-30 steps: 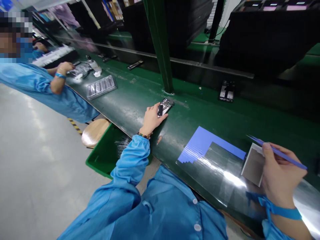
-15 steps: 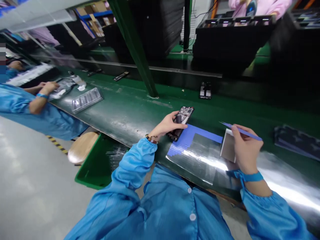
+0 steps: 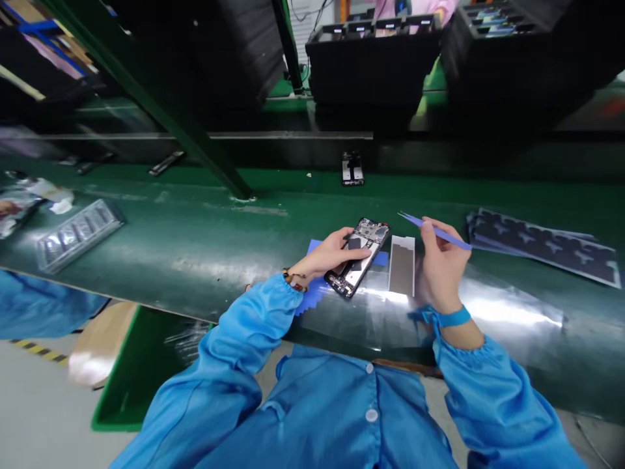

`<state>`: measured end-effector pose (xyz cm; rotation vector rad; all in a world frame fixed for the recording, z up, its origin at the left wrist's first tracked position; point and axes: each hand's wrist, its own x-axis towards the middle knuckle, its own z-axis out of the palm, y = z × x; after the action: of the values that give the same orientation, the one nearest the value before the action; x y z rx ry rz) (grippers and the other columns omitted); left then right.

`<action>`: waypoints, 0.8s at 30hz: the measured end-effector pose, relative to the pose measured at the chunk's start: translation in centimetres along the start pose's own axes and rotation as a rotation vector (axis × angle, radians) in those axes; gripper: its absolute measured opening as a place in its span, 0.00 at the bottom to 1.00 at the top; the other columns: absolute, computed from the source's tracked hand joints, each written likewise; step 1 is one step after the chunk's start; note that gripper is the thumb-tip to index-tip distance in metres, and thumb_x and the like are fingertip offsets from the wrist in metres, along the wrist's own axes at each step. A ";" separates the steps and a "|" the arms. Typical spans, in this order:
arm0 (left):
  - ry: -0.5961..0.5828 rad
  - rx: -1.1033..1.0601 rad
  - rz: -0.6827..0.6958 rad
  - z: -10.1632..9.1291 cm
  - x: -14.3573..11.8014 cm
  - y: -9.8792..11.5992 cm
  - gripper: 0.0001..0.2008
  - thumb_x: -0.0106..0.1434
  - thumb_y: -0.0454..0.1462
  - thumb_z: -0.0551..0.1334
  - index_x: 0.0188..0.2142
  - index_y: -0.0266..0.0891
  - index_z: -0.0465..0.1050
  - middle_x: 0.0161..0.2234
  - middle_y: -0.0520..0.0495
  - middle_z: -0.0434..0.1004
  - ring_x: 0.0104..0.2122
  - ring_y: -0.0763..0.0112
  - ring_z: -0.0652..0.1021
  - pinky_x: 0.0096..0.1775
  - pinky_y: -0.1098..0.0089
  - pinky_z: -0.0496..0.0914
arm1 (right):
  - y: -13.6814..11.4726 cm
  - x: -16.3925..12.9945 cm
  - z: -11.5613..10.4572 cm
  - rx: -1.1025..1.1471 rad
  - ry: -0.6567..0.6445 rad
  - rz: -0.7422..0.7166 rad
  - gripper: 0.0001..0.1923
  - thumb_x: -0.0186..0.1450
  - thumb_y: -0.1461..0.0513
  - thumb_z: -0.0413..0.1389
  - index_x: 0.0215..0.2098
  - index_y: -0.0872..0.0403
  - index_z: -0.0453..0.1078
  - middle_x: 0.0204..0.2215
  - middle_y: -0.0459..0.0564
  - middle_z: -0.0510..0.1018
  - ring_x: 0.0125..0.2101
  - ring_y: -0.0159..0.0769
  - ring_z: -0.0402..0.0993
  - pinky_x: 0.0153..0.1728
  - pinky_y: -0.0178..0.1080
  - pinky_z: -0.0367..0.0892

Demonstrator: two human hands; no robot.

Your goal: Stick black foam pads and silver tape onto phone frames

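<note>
My left hand [image 3: 328, 255] grips an opened phone body [image 3: 360, 256] with bare circuitry, held tilted just above a blue mat [image 3: 315, 268] on the green belt [image 3: 195, 234]. My right hand [image 3: 442, 267] pinches blue tweezers [image 3: 437, 231], their tip pointing up and left, and also holds a grey rectangular sheet [image 3: 402, 264] upright beside the phone body. A shiny clear film [image 3: 381, 312] lies under both hands.
Another phone part [image 3: 352, 169] lies further back on the belt. Dark patterned sheets [image 3: 541, 244] are stacked at the right. A clear plastic tray [image 3: 75, 234] sits at the left, near a co-worker's blue sleeve [image 3: 43, 306]. A green bin [image 3: 146, 365] stands below the belt.
My left hand picked the phone body off the belt at the left and carried it right over the blue mat. My right hand with tweezers and grey sheet came close beside it.
</note>
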<state>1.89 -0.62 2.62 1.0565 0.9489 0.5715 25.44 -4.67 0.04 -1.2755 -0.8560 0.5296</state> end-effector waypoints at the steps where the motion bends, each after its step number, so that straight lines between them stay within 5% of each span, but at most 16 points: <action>1: 0.007 -0.006 -0.006 -0.1 -0.2 -0.1 0.33 0.57 0.44 0.83 0.56 0.40 0.72 0.45 0.44 0.85 0.38 0.69 0.84 0.41 0.67 0.79 | -0.1 -0.1 0.1 0.027 -0.023 0.012 0.19 0.71 0.45 0.67 0.49 0.50 0.82 0.45 0.51 0.87 0.46 0.41 0.86 0.55 0.50 0.79; 7: -0.020 -0.063 -0.027 -0.1 -0.7 -0.9 0.30 0.63 0.47 0.79 0.58 0.42 0.71 0.44 0.45 0.85 0.36 0.69 0.84 0.40 0.66 0.80 | -0.2 -1.3 0.9 0.061 -0.221 0.094 0.18 0.76 0.45 0.60 0.50 0.48 0.79 0.42 0.49 0.88 0.46 0.40 0.88 0.55 0.49 0.81; 15: -0.140 -0.044 0.046 0.0 -0.8 -1.6 0.23 0.69 0.47 0.72 0.56 0.40 0.69 0.35 0.52 0.81 0.32 0.72 0.81 0.37 0.71 0.75 | 0.1 -2.1 0.8 0.023 -0.339 0.178 0.22 0.64 0.52 0.74 0.53 0.45 0.77 0.54 0.50 0.86 0.49 0.42 0.88 0.53 0.47 0.84; 20: -0.137 0.053 0.191 -0.1 -0.8 -1.9 0.24 0.69 0.42 0.71 0.60 0.41 0.68 0.47 0.44 0.82 0.47 0.66 0.84 0.50 0.67 0.78 | 0.1 -2.2 0.7 0.025 -0.350 0.195 0.22 0.63 0.53 0.75 0.52 0.44 0.76 0.52 0.50 0.87 0.44 0.43 0.89 0.48 0.48 0.87; 24: -0.077 0.227 0.282 -0.5 -1.4 -1.3 0.34 0.70 0.43 0.71 0.70 0.49 0.59 0.53 0.44 0.79 0.39 0.71 0.83 0.41 0.71 0.78 | -0.1 -2.2 0.5 0.011 -0.320 0.184 0.20 0.65 0.52 0.74 0.51 0.43 0.77 0.51 0.50 0.87 0.43 0.44 0.89 0.41 0.47 0.88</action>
<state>0.74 -2.05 1.91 1.4208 0.8147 0.6595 23.74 -6.04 -0.34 -1.2855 -1.0024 0.9019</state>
